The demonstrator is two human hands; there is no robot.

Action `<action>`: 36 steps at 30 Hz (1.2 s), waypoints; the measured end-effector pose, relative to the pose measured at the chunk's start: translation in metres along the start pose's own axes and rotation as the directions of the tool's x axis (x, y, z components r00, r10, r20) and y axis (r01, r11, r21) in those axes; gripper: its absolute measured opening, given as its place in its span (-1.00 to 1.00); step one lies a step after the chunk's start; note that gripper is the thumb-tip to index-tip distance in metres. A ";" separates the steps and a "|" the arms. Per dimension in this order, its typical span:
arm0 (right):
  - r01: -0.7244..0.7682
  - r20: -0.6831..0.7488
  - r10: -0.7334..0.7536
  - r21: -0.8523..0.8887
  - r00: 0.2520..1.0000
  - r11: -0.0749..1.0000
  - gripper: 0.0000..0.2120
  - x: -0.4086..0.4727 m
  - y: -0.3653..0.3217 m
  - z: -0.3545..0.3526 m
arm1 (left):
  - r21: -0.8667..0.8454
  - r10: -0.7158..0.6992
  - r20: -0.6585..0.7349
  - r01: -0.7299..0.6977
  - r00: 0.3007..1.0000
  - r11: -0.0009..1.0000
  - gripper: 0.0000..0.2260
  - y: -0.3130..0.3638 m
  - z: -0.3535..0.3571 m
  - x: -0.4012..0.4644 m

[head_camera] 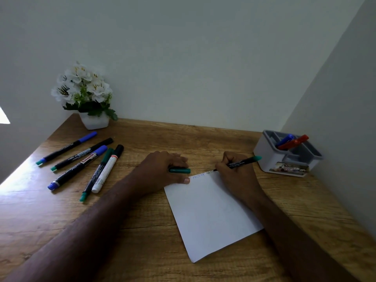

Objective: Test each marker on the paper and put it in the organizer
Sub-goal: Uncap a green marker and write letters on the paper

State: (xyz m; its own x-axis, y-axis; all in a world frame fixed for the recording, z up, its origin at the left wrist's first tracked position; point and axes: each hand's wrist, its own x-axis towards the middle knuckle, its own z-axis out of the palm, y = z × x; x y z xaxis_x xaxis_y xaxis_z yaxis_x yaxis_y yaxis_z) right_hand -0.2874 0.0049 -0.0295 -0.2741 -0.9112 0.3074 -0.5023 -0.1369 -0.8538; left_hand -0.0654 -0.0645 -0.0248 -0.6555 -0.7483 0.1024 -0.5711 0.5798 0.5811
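A white sheet of paper [211,216] lies on the wooden desk [142,231], with faint writing along its far edge. My right hand [238,176] grips an uncapped green marker [244,161], its tip touching the paper's far edge. My left hand [162,169] presses on the paper's far left corner and holds the green cap [180,170] between its fingers. Several capped markers [81,161] in blue, green, black and white lie spread out at the left. The grey organizer [284,159] stands at the far right, with a blue marker [285,139] and a red marker [295,141] inside.
A white pot of white flowers [85,96] stands at the far left corner against the wall. A wall runs close along the desk's right side behind the organizer. Bright light falls on the desk's left edge.
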 end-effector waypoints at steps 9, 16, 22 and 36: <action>0.028 -0.050 -0.028 0.003 0.998 1.000 -0.71 0.003 0.003 0.000 | 0.002 -0.003 -0.009 0.003 1.000 1.000 -0.54 0.001 0.000 -0.001; 0.021 -0.024 -0.021 -0.006 0.999 1.000 -0.66 0.002 0.002 0.000 | 0.011 0.015 -0.011 -0.015 1.000 1.000 -0.52 0.001 0.000 0.000; 0.011 -0.028 -0.011 -0.008 1.000 1.000 -0.70 0.003 0.004 0.000 | -0.001 0.021 -0.017 -0.021 1.000 1.000 -0.52 0.000 0.000 0.000; 0.014 -0.076 -0.013 0.006 0.997 1.000 -0.71 0.002 0.000 -0.003 | -0.001 0.024 -0.025 -0.024 0.999 1.000 -0.52 -0.001 0.000 0.000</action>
State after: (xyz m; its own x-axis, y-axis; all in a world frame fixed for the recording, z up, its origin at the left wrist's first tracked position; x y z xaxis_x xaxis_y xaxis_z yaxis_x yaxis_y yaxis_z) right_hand -0.2901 0.0043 -0.0278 -0.3291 -0.8771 0.3499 -0.5010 -0.1519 -0.8520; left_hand -0.0652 -0.0651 -0.0255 -0.6561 -0.7422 0.1367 -0.5549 0.5972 0.5791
